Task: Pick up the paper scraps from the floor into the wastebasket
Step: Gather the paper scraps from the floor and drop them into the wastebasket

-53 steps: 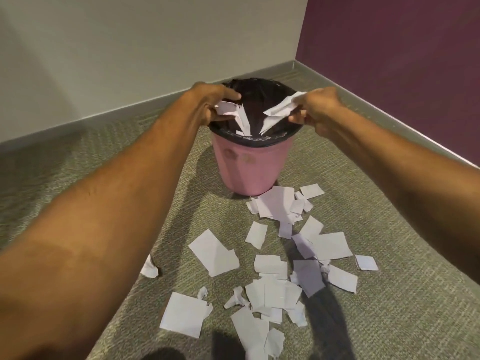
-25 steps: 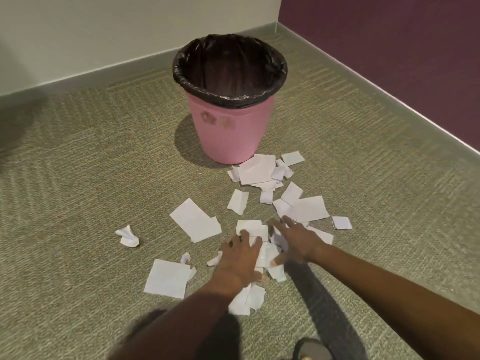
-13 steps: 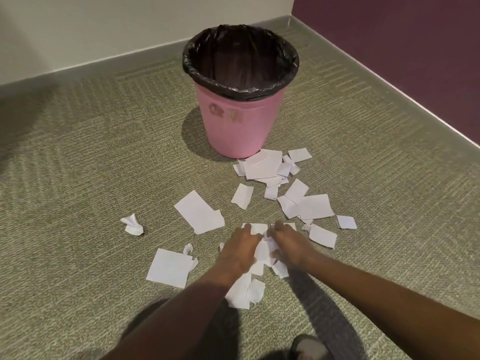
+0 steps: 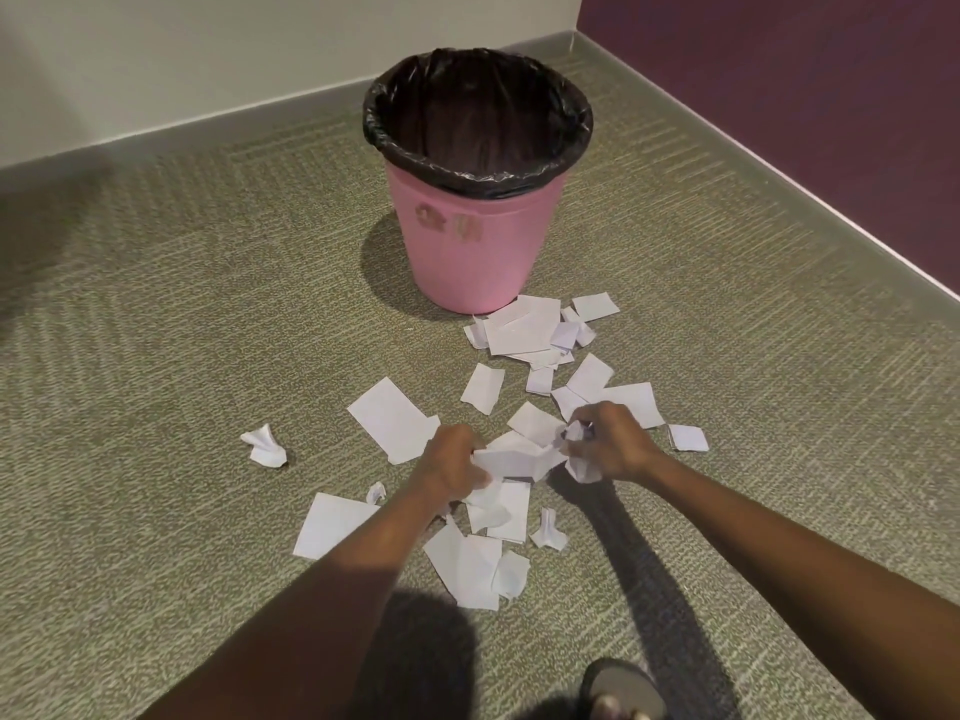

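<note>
A pink wastebasket with a black liner stands upright on the carpet near the room's corner. White paper scraps lie scattered in front of it, several near its base and more closer to me. My left hand grips a bunch of white scraps just above the floor. My right hand grips crumpled scraps next to it, and the two bunches touch between the hands. A large flat scrap lies left of my left hand, another under my left forearm.
A small crumpled scrap lies apart at the left. The grey-green carpet meets a pale wall at the back and a purple wall at the right. My foot in a sandal shows at the bottom edge.
My hands dropped earlier scraps into the wastebasket, came down to the floor pile, spread over it, then curled together and closed on new scraps, lifting them slightly.
</note>
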A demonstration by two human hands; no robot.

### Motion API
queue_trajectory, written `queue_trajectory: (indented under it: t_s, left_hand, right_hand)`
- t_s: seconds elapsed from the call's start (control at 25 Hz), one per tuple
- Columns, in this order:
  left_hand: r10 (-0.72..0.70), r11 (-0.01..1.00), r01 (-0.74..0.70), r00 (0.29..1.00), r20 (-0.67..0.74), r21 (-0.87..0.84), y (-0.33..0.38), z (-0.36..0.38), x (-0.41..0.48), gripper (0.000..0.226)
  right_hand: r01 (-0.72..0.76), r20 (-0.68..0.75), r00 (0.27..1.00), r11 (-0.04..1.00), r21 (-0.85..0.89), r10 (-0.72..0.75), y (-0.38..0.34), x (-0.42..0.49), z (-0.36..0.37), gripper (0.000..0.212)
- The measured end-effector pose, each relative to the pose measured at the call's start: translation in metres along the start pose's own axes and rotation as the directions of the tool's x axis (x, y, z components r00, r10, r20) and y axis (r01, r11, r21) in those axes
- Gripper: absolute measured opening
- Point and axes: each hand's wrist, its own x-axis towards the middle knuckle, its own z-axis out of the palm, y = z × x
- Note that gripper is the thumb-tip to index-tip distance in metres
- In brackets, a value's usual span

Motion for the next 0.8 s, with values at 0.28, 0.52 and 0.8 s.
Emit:
queue_trajectory:
  t_s: [0.28, 0.52, 0.8]
  left_hand:
    - [0.055, 0.976, -0.078, 0.992, -0.115, -0.205, 0.026, -0.083, -0.001, 0.015]
    - [-0.004, 0.884, -0.144, 0.949, -0.315, -0.445, 0.071, -0.174, -0.010, 0.020]
    - [0.001, 0.808, -0.314, 0.847, -0.532, -0.499, 0.124, -0.276, 0.005, 0.035]
  right_hand:
    - [0.127, -0.117, 0.988, 0.962, 0.243, -0.101, -0.036, -0.007, -0.060, 0.014]
    - [0.195, -0.288, 0.953, 0.921, 0.338, -0.097, -0.087, 0.002, -0.121, 0.015]
    - [0.368, -0.452, 0.873, 0.856, 0.364, -0.183, -0.175, 0.027, -0.196, 0.017]
